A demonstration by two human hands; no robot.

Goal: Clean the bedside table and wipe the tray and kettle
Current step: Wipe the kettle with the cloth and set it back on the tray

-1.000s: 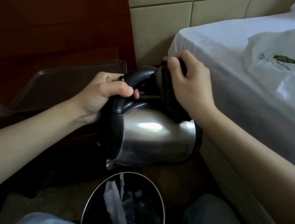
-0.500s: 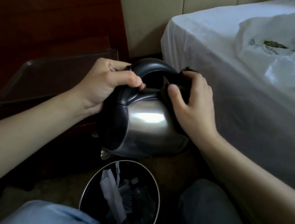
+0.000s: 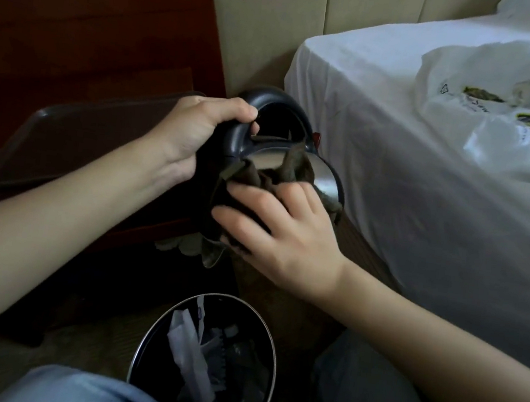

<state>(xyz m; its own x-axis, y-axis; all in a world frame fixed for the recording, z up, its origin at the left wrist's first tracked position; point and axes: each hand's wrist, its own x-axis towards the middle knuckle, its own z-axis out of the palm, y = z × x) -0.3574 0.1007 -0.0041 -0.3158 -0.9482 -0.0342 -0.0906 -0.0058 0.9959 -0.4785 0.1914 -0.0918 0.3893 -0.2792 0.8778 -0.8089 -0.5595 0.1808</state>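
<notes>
Bedside: left hand grips the kettle by its handle; right hand, fingers spread, presses a cloth against it. A slipping grip could drop it into the bin below.

Looking like a hotel bedroom: white-sheeted bed, padded wall panels, dark wood panelling, serving tray, waste bin
</notes>
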